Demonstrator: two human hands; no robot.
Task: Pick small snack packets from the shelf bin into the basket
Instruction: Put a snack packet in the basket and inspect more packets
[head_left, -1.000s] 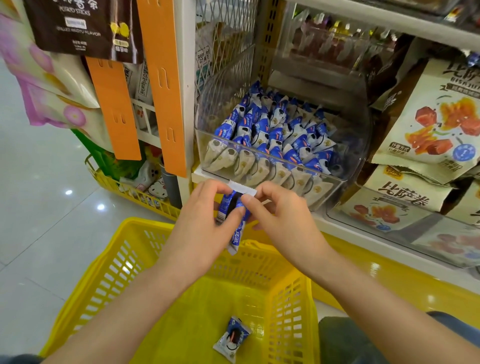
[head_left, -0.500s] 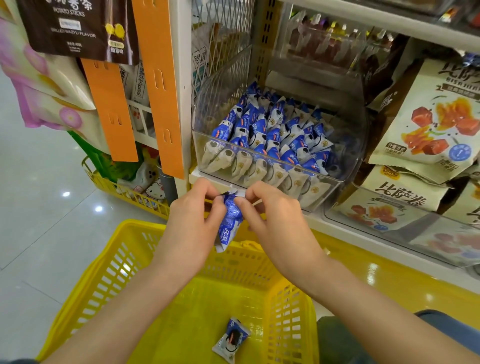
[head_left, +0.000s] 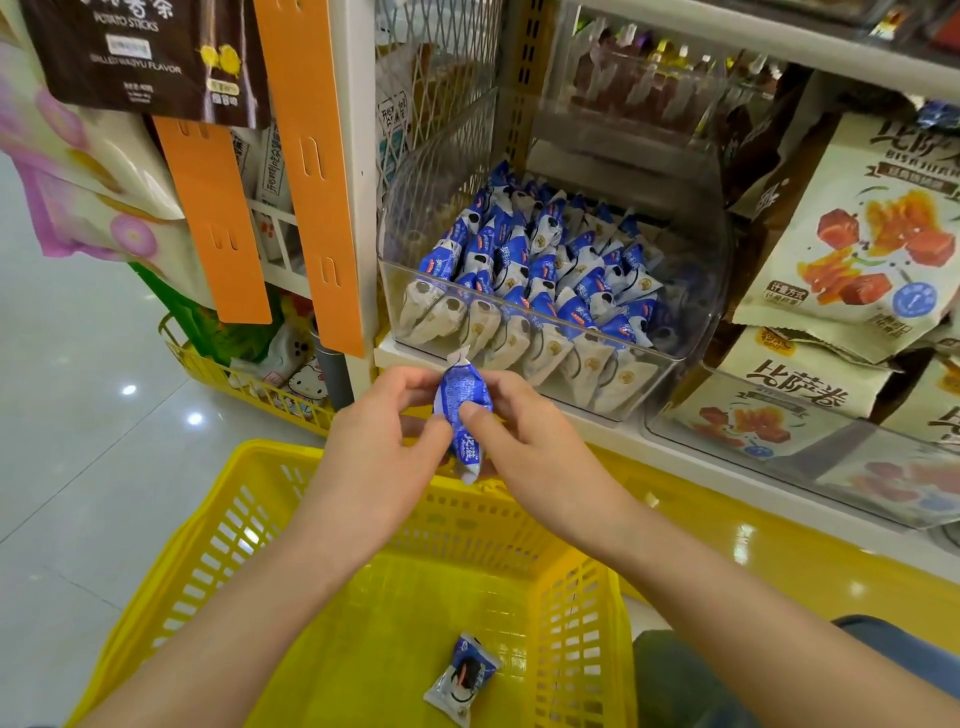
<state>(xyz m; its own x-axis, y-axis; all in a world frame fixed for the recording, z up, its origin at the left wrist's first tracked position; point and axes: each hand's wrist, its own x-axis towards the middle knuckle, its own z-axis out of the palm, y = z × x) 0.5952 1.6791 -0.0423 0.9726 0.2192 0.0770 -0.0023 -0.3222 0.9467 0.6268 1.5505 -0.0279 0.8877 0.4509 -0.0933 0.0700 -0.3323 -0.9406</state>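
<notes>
A small blue-and-white snack packet stands upright between both hands, just above the far rim of the yellow basket. My left hand pinches its left side and my right hand pinches its right side with the thumb on its front. Another snack packet lies on the basket floor. Behind the hands, the clear shelf bin holds several rows of the same blue-and-white packets.
Large snack bags fill the shelf to the right, with a second clear bin below them. Orange hanging strips and a white shelf post stand left of the bin. A low yellow wire rack sits on the tiled floor.
The packet has turned from hanging tilted between my fingers to standing upright with its printed back toward me. Both hands stayed in front of the bin, above the basket.
</notes>
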